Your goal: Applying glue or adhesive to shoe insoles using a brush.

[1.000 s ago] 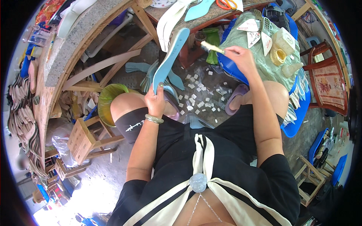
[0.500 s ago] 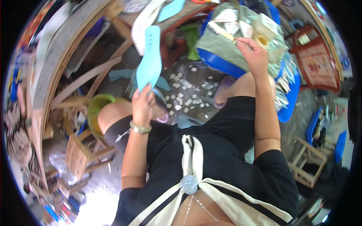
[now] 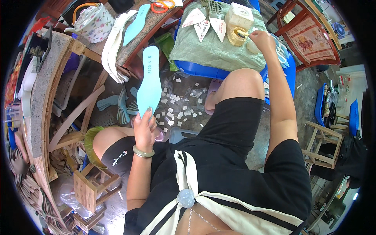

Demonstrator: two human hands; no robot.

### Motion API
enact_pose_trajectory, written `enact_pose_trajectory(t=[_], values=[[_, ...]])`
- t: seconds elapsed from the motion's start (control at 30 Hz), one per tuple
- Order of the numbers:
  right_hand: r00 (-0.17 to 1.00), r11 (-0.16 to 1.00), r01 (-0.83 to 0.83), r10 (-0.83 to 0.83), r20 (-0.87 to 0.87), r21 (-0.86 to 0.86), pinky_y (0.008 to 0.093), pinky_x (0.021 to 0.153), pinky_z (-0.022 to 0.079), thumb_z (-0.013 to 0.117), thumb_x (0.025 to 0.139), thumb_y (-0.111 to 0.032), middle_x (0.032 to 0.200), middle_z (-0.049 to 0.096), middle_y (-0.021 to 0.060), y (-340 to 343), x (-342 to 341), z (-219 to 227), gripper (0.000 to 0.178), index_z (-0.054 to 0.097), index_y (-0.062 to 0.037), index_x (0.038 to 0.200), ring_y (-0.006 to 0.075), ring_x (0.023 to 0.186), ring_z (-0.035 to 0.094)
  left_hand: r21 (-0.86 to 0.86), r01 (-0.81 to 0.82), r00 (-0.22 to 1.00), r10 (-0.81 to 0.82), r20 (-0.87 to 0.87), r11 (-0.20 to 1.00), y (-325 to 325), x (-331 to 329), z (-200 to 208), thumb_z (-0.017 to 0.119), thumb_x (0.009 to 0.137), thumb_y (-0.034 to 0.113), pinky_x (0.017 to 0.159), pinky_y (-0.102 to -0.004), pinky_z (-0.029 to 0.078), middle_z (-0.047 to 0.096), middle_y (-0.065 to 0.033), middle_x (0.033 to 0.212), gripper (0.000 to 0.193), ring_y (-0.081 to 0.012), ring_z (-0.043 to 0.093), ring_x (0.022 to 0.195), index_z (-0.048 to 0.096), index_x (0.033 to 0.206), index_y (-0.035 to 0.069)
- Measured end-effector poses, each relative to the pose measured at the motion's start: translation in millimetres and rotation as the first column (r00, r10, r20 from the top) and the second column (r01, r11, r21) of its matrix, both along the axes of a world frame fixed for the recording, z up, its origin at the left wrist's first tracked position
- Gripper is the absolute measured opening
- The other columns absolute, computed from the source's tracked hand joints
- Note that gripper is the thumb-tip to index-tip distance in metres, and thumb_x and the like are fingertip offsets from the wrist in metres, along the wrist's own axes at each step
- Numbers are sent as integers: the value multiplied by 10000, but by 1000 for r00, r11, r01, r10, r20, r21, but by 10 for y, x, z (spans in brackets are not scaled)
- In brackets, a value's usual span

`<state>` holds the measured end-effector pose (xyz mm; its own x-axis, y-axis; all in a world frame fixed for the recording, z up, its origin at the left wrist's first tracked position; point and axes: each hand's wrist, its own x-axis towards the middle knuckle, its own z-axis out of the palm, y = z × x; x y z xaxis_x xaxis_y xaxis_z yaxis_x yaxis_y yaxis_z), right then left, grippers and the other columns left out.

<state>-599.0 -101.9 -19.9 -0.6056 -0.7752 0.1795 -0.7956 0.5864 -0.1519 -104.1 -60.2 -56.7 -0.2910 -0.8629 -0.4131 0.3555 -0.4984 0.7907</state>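
My left hand [image 3: 145, 131] pinches the narrow lower end of a light blue insole [image 3: 150, 84], which stands up over my lap with its flat face showing. My right hand [image 3: 263, 40] reaches out to the far right, its fingers closed on a small pale brush [image 3: 243, 34]. The brush tip is at the mouth of a small yellowish jar [image 3: 235, 39]; whether it touches the contents I cannot tell. Beside the jar stand a white block-like container [image 3: 239, 15] and several white triangular pieces [image 3: 218, 29], all on a grey-green cloth [image 3: 196, 53].
Under the cloth is a blue plastic tray [image 3: 194, 69]. On the left bench lie another blue insole [image 3: 136, 25], white strips [image 3: 114, 47], orange-handled scissors [image 3: 162, 5] and a flowered kettle [image 3: 93, 24]. Small white squares [image 3: 180, 114] litter the floor. Wooden stools [image 3: 87, 190] stand nearby.
My right hand has brought the brush from over the cloth to the jar's mouth. The left hand still holds the insole. The whole view has shifted.
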Motion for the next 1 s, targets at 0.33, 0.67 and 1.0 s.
enact_pose_trajectory(t=[0.33, 0.67, 1.0], values=[[999, 999, -48, 47, 12, 14, 407, 754, 511, 573, 767, -323, 873, 683, 126, 5, 16, 29, 237, 713, -185, 899, 305, 840, 653, 24, -17, 999, 17, 28, 1000, 82, 25, -51, 544, 907, 139, 390, -186, 180, 347, 71, 530, 80, -16, 272, 419, 491, 887, 83], [983, 984, -179, 178, -33, -6, 386, 684, 514, 606, 786, -320, 819, 673, 146, 537, 840, 73, 222, 716, -145, 867, 289, 734, 660, -9, -15, 1000, 15, 11, 1000, 110, 61, -30, 567, 897, 167, 406, -178, 196, 386, 79, 603, 98, -5, 299, 472, 524, 920, 82], [326, 542, -551, 840, 434, -634, 231, 606, 437, 690, 744, -17, 773, 658, 59, 764, 2496, -7, 154, 698, -28, 898, 115, 658, 559, 3, -5, 1000, 4, 26, 1000, 135, 264, 157, 572, 890, 193, 413, -190, 182, 373, 85, 593, 125, -2, 267, 461, 517, 872, 82]])
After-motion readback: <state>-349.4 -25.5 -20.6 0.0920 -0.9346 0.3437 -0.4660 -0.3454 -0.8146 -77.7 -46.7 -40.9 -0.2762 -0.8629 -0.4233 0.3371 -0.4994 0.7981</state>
